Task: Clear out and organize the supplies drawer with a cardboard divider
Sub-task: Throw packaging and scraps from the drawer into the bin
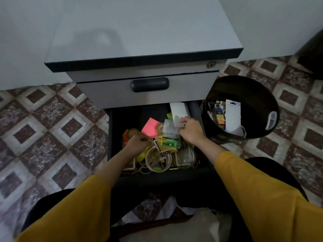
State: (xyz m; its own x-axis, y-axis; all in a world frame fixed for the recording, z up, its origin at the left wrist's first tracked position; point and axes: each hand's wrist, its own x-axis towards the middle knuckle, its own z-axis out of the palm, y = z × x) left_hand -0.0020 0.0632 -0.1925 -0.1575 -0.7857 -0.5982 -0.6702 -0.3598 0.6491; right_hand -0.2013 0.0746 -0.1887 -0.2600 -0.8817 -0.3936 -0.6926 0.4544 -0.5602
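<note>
Clutter fills the open dark drawer [129, 117] of the grey metal cabinet [139, 70], which is pulled toward the person with its long axis running near to far. The left hand [138, 143] pinches a tiny pale object [149, 140]. The right hand [191, 131] grips a clear plastic packet [170, 130] at the drawer's far right. A round black bin [244, 88] stands just right.

Patterned tile floor [52, 119], grey cabinet [139, 32]

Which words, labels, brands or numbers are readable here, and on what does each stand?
None can be read.
Green box: red label, blurred.
Yellow pack in the bin: print too small.
White strip: black marks, too small.
Clear packet in the right hand: no print seen.
</note>
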